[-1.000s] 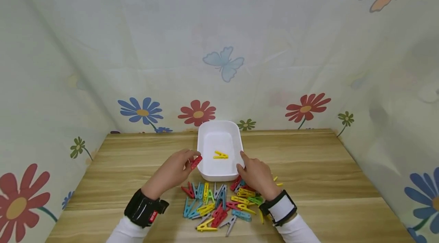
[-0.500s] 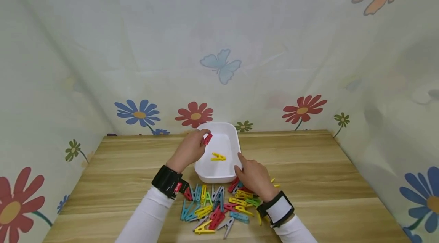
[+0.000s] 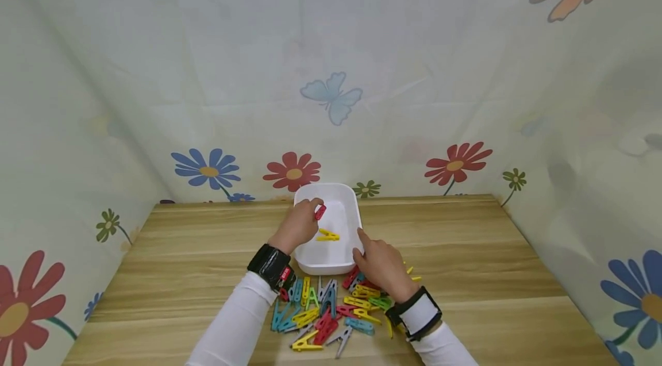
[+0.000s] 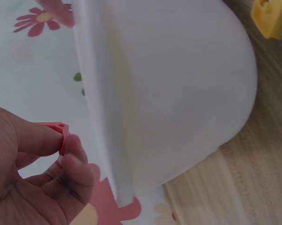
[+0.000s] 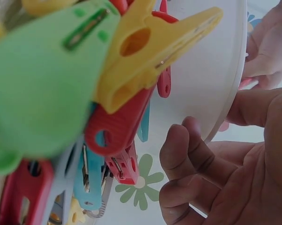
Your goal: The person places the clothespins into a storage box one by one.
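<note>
Left hand [image 3: 298, 226] pinching red peg [image 3: 320, 212] over white tub's [image 3: 331, 266] far-left corner, right hand [image 3: 381, 265] loose and open against tub's right rim beside peg pile [image 3: 331, 308]; risk: peg dropping outside rim if released off-centre.

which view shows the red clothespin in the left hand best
The head view: the red clothespin is pinched in the left hand over the white tub. The left wrist view shows only a red end between fingers; the right wrist view doesn't clearly show it.
</note>
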A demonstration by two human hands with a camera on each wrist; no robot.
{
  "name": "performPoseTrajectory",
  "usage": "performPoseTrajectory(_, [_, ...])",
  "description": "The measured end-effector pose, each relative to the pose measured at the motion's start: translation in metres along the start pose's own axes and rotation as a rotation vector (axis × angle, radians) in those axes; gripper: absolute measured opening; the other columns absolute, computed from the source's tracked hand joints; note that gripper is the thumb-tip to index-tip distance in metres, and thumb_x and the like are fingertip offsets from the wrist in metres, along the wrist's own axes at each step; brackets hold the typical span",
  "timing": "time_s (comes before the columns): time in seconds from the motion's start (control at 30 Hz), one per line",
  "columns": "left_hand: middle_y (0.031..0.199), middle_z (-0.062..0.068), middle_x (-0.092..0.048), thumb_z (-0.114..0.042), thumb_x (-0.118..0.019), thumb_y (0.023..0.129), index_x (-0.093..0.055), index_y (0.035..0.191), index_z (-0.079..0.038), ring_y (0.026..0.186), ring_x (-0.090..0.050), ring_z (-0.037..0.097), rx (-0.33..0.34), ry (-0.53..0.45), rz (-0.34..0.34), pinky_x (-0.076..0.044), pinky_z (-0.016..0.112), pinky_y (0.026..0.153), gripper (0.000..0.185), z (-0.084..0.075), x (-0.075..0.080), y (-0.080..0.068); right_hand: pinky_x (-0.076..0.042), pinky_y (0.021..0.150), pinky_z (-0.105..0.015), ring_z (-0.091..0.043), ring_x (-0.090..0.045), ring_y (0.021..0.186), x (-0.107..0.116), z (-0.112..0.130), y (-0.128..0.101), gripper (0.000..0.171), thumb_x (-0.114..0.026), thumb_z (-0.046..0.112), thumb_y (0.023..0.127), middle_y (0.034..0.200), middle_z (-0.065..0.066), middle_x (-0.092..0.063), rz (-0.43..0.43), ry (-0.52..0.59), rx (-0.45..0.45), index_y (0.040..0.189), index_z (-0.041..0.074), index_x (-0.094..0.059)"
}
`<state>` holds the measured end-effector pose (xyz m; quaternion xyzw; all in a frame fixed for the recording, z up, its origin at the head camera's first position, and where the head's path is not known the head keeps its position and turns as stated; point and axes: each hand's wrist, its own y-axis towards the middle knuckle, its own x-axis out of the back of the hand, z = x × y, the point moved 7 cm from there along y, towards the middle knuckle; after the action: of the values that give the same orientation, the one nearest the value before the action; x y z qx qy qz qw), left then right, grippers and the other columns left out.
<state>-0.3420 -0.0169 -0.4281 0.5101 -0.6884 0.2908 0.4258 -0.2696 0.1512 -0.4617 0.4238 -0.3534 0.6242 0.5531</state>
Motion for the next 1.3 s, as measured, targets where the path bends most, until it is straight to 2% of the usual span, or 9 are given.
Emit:
performPoseTrajectory(0.07, [0.111, 0.014, -0.063, -0.005, -0.062, 0.091, -0.052, 0.138, -0.007, 0.089, -0.058, 0.024, 0.006, -0.018, 0.005, -0.054, 0.037, 0.09, 0.048, 0.003, -0.004, 0.0, -0.033, 0.048, -0.028, -0.015, -0.047, 0.05, -0.001, 0.0, 0.0, 0.056, -0.058, 0.03, 0.097, 0.059, 0.0, -0.051, 0.003, 0.0, -0.001, 0.146, 0.005, -0.047])
performPoseTrajectory(0.17, [0.13, 0.015, -0.059, -0.013, -0.06, 0.095, -0.048, 0.144, -0.01, 0.113, -0.06, 0.028, 0.008, -0.039, 0.002, -0.048, 0.042, 0.103, 0.05, 0.007, -0.006, 0.0, -0.032, 0.048, -0.028, -0.015, -0.047, 0.05, -0.001, 0.0, 0.0, 0.056, -0.058, 0.03, 0.097, 0.059, 0.0, -0.052, 0.003, 0.002, 0.001, 0.146, 0.005, -0.046])
performPoseTrajectory(0.27, [0.149, 0.015, -0.046, -0.023, -0.059, 0.097, -0.042, 0.149, -0.014, 0.136, -0.046, 0.031, 0.004, -0.028, -0.008, -0.038, 0.048, 0.112, 0.056, 0.009, -0.005, -0.003, -0.032, 0.048, -0.028, -0.015, -0.048, 0.051, 0.0, 0.001, -0.001, 0.056, -0.058, 0.03, 0.097, 0.06, 0.0, -0.052, 0.0, 0.001, 0.004, 0.145, 0.005, -0.047])
performPoseTrajectory(0.37, [0.156, 0.015, -0.037, -0.029, -0.062, 0.095, -0.038, 0.152, -0.015, 0.144, -0.037, 0.034, -0.024, 0.007, -0.019, -0.033, 0.052, 0.114, 0.063, 0.006, 0.002, -0.011, -0.033, 0.048, -0.028, -0.015, -0.048, 0.051, 0.002, 0.002, -0.001, 0.056, -0.058, 0.03, 0.097, 0.06, 0.0, -0.053, -0.003, -0.001, 0.004, 0.145, 0.005, -0.047])
performPoseTrajectory(0.6, [0.159, 0.012, -0.033, -0.035, -0.066, 0.092, -0.036, 0.153, -0.017, 0.146, -0.033, 0.034, -0.143, 0.08, -0.105, -0.031, 0.054, 0.115, 0.07, -0.012, 0.03, -0.048, -0.033, 0.049, -0.028, -0.015, -0.048, 0.051, 0.001, 0.001, 0.0, 0.057, -0.058, 0.031, 0.097, 0.061, 0.0, -0.053, 0.005, 0.0, -0.001, 0.146, 0.005, -0.047])
performPoseTrajectory(0.8, [0.158, 0.012, -0.034, -0.032, -0.066, 0.092, -0.037, 0.152, -0.016, 0.146, -0.033, 0.033, -0.233, 0.166, -0.23, -0.029, 0.055, 0.116, 0.069, -0.022, 0.054, -0.091, -0.033, 0.048, -0.028, -0.015, -0.048, 0.051, -0.001, 0.0, 0.0, 0.057, -0.058, 0.031, 0.097, 0.061, 0.0, -0.053, 0.01, 0.001, -0.002, 0.146, 0.005, -0.046])
performPoseTrajectory(0.9, [0.158, 0.011, -0.035, -0.032, -0.067, 0.092, -0.037, 0.152, -0.017, 0.146, -0.034, 0.032, -0.255, 0.173, -0.254, -0.03, 0.055, 0.115, 0.07, -0.024, 0.06, -0.112, -0.032, 0.048, -0.028, -0.015, -0.048, 0.051, -0.001, 0.001, 0.0, 0.057, -0.058, 0.031, 0.096, 0.06, 0.0, -0.053, 0.007, -0.001, 0.0, 0.146, 0.005, -0.046])
performPoseTrajectory(1.07, [0.158, 0.007, -0.035, -0.036, -0.07, 0.09, -0.037, 0.152, -0.021, 0.143, -0.038, 0.031, -0.236, 0.197, -0.203, -0.035, 0.054, 0.112, 0.072, -0.019, 0.056, -0.143, -0.032, 0.048, -0.028, -0.016, -0.047, 0.051, -0.001, 0.001, 0.0, 0.057, -0.058, 0.031, 0.096, 0.06, 0.0, -0.052, 0.007, -0.002, 0.0, 0.146, 0.005, -0.046])
performPoseTrajectory(1.3, [0.153, 0.003, -0.042, -0.04, -0.071, 0.089, -0.041, 0.15, -0.025, 0.138, -0.044, 0.026, -0.169, 0.201, -0.063, -0.043, 0.052, 0.106, 0.069, 0.0, 0.029, -0.172, -0.033, 0.05, -0.028, -0.016, -0.047, 0.052, -0.001, 0.0, -0.001, 0.058, -0.058, 0.031, 0.096, 0.06, -0.001, -0.052, 0.014, -0.006, -0.015, 0.147, 0.005, -0.046])
